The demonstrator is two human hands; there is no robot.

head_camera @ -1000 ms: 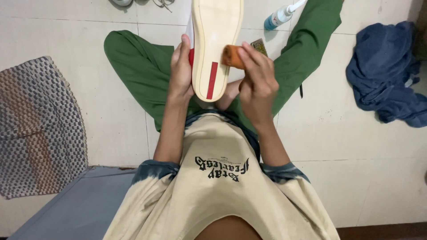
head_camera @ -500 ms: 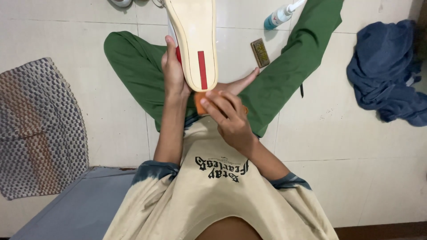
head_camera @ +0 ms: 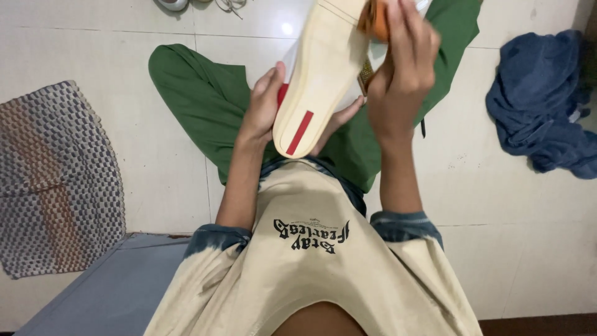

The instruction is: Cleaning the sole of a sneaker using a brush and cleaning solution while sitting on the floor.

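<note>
A white shoe (head_camera: 323,68) is turned sole up over my lap, its cream sole marked with a red stripe near the heel. My left hand (head_camera: 264,106) grips the shoe's heel end from the left side, fingers wrapping underneath. My right hand (head_camera: 404,68) is closed around an orange pad (head_camera: 375,18) and presses it on the sole near the toe, at the top edge of the view. The shoe's toe runs out of frame.
I sit cross-legged in green trousers (head_camera: 205,106) on a pale tiled floor. A woven patterned mat (head_camera: 56,180) lies at the left, a crumpled blue cloth (head_camera: 547,106) at the right, a grey-blue surface (head_camera: 106,292) at the lower left. Another shoe's laces (head_camera: 230,5) show at top.
My right hand moved with the orange pad from the heel end near my belly up to the toe end of the sole. The shoe stays in my left hand, tilted more to the right.
</note>
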